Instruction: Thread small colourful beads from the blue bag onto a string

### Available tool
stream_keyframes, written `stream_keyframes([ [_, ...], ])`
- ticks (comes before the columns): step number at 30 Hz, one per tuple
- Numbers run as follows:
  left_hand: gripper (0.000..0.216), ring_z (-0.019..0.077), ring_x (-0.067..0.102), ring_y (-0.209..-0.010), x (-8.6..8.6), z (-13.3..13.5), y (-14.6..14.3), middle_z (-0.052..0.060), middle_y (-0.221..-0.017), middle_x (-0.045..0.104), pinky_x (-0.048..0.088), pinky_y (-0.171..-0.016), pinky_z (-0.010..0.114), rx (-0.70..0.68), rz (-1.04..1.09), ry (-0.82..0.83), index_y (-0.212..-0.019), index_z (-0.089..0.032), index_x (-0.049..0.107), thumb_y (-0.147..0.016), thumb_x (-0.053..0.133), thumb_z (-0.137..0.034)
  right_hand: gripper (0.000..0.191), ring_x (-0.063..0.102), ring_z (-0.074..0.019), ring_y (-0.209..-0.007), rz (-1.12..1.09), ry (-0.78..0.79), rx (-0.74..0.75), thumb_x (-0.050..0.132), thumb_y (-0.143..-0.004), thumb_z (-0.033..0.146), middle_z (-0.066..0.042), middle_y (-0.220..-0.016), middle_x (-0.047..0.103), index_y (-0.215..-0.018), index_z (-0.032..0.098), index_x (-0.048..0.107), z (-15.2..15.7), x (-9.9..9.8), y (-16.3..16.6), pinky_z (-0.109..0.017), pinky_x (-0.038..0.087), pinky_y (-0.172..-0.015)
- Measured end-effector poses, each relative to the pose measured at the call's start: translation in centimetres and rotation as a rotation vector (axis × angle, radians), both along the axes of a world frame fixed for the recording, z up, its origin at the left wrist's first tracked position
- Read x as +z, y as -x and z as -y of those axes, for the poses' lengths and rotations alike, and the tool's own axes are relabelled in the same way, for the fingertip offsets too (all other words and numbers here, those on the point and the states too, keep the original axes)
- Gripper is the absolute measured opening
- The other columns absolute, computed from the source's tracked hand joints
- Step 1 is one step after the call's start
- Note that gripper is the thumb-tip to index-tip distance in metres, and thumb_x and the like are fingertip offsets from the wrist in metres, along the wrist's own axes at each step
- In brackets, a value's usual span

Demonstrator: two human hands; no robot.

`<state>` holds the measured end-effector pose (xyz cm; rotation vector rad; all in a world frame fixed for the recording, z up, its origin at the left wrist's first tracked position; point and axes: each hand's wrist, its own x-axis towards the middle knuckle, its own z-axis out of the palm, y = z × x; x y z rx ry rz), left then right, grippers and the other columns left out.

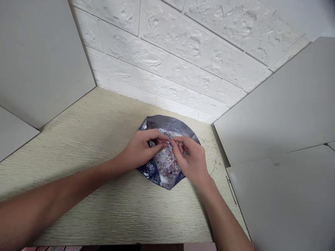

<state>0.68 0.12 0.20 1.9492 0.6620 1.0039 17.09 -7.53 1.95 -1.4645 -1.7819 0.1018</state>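
Observation:
A shallow dish folded from shiny blue-silver paper (167, 123) lies on the pale wooden table (104, 139). It holds many tiny pink, white and purple beads (167, 165). My left hand (142, 148) and my right hand (192, 158) meet above the dish, fingertips pinched together around something very small that I cannot make out. A thin clear thread (213, 153) runs off to the right of my right hand and lies in loose loops on the table.
A white brick-pattern wall (183, 52) stands behind the table. Plain white panels close in the left side (39, 59) and the right side (282, 115). A thin metal needle or pin (231, 190) lies by the right panel's edge.

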Motion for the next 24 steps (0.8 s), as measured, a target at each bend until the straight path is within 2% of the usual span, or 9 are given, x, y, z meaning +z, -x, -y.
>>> stream_keyframes([
  [5, 0.011, 0.0142, 0.064, -0.078, -0.05, 0.02, -0.07, 0.000, -0.082, 0.072, 0.050, -0.070, 0.025, 0.031, 0.015, 0.100, -0.087, -0.019, 0.072, -0.080, 0.067, -0.025, 0.009, 0.043, -0.0094, -0.051, 0.025, -0.055, -0.032, 0.056, -0.084, 0.023, 0.005, -0.057, 0.044, -0.082, 0.018, 0.063, 0.04, 0.15, 0.14, -0.023, 0.037, -0.052],
  [10, 0.012, 0.0145, 0.064, -0.078, -0.01, 0.15, 0.00, 0.000, -0.082, 0.072, 0.050, -0.070, 0.024, 0.051, 0.019, 0.158, -0.086, -0.019, 0.072, -0.079, 0.068, -0.027, 0.008, 0.041, -0.0083, -0.049, 0.047, -0.094, -0.056, 0.057, -0.081, 0.021, 0.005, -0.055, 0.047, -0.080, 0.017, 0.064, -0.06, 0.20, 0.19, -0.022, 0.036, -0.050],
  [17, 0.010, 0.0120, 0.064, -0.080, 0.07, 0.10, 0.03, -0.002, -0.084, 0.072, 0.049, -0.072, 0.022, 0.018, 0.012, 0.117, -0.087, -0.021, 0.072, -0.080, 0.066, -0.019, 0.008, 0.042, -0.0082, -0.048, 0.050, -0.090, -0.047, 0.058, -0.081, 0.020, 0.004, -0.056, 0.051, -0.080, 0.016, 0.065, -0.16, 0.23, 0.24, -0.023, 0.036, -0.050],
  [24, 0.011, 0.0132, 0.064, -0.084, 0.03, -0.05, -0.06, 0.000, -0.087, 0.071, 0.049, -0.075, 0.024, -0.016, 0.030, 0.016, -0.086, -0.020, 0.072, -0.081, 0.064, -0.016, 0.010, 0.042, -0.0083, -0.050, 0.045, -0.057, -0.033, 0.057, -0.084, 0.022, 0.005, -0.056, 0.045, -0.083, 0.016, 0.065, 0.02, -0.07, 0.09, -0.023, 0.035, -0.050],
])
